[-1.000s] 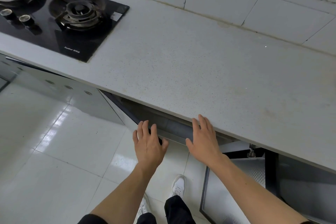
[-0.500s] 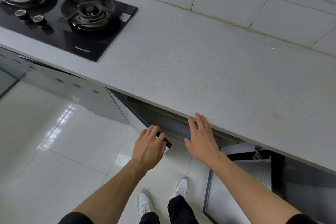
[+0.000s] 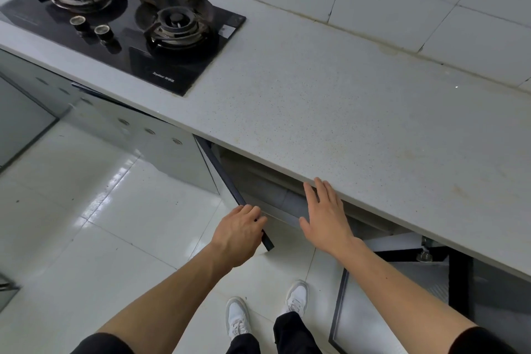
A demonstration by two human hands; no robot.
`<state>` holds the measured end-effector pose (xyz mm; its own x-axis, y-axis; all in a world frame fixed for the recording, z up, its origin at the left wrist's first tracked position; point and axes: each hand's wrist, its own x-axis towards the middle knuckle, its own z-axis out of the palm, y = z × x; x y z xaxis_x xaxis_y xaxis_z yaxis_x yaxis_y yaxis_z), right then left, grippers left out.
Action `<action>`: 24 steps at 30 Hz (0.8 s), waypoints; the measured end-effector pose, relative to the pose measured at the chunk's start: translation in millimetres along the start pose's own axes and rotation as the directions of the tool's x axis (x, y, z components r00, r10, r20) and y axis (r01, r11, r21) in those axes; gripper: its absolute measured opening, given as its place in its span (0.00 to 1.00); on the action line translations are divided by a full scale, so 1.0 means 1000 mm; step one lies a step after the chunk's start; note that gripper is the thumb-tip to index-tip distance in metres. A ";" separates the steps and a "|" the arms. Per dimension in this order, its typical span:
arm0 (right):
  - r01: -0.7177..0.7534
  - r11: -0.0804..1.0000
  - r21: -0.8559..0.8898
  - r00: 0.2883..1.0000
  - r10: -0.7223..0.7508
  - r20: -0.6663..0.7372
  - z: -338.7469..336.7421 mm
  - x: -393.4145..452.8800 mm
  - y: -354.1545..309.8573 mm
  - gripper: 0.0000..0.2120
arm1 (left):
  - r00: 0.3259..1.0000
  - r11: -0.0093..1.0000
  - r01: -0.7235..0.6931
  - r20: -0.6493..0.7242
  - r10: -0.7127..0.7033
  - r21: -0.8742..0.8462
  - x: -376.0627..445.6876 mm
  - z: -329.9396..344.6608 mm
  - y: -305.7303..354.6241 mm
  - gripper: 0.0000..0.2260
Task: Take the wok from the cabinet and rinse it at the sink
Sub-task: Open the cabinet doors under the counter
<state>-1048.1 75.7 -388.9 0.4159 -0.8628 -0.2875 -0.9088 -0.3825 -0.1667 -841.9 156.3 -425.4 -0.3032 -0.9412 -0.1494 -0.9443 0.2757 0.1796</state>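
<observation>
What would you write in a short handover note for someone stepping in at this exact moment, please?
Left hand grips the top edge of the left cabinet door, swung open. Right hand is open, fingers straight, at the countertop edge above the opening. A second door on the right is open too.
Wok and sink: not in view.
Done: cabinet opened.
Left: find the wok, lift it out, carry it to the sink, rinse it.
</observation>
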 end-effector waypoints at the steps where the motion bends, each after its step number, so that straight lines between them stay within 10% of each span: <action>1: 0.013 1.000 0.003 1.000 -0.013 -0.003 0.000 0.000 -0.002 0.38 | 1.000 1.000 -0.004 0.020 0.004 0.013 -0.004 0.000 -0.004 0.08; 19: 0.101 0.994 0.041 0.988 -0.105 0.112 0.016 -0.010 -0.071 0.35 | 0.989 0.988 0.148 -0.029 -0.147 0.042 -0.097 0.004 -0.063 0.08; 24: 0.130 0.990 0.051 0.985 -0.135 0.110 0.019 -0.012 -0.091 0.34 | 0.933 0.939 0.336 0.107 -0.343 0.078 -0.123 0.015 -0.086 0.27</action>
<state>-969.3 127.1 -387.8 0.5357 -0.7616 -0.3647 -0.8442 -0.4741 -0.2501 -724.7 251.5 -436.7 0.0274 -0.9519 -0.3053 -0.9982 -0.0423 0.0423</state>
